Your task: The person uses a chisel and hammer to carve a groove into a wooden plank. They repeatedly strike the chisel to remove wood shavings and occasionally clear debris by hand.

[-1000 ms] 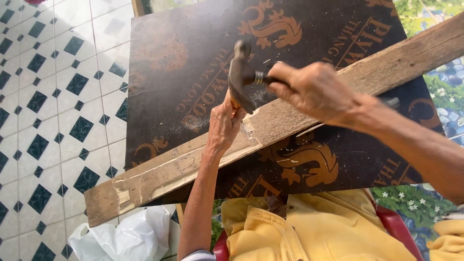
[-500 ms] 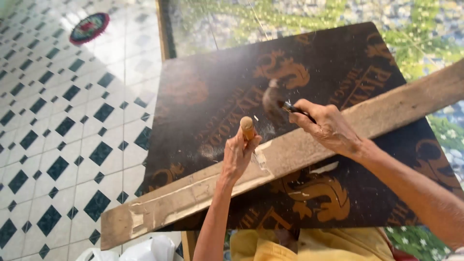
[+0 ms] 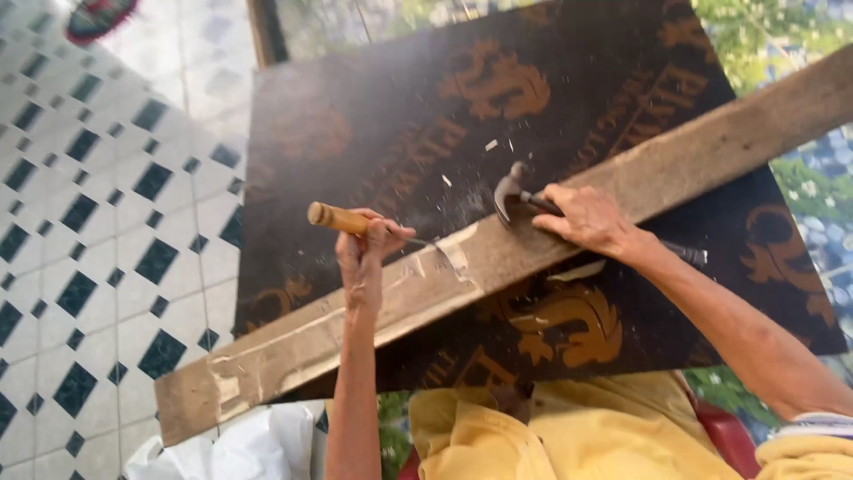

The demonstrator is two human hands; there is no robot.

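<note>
My left hand (image 3: 362,253) grips a chisel (image 3: 342,219) by its wooden handle, tip laid on the plank (image 3: 675,164) at a pale notch. My right hand (image 3: 586,218) clenches a hammer (image 3: 514,188), head resting just past the plank's far edge. Looks like chiselling out the notch; a strike would need the hammer lifted onto the handle's butt. The plank lies slantwise on the dark desk (image 3: 355,133). Chisel blade mostly hidden, plank's right end cut off.

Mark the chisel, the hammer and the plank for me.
chisel (image 3: 336,217), head view, on its wooden handle.
hammer (image 3: 509,191), head view, on its metal head.
plank (image 3: 711,160), head view, on its bare top face.
</note>
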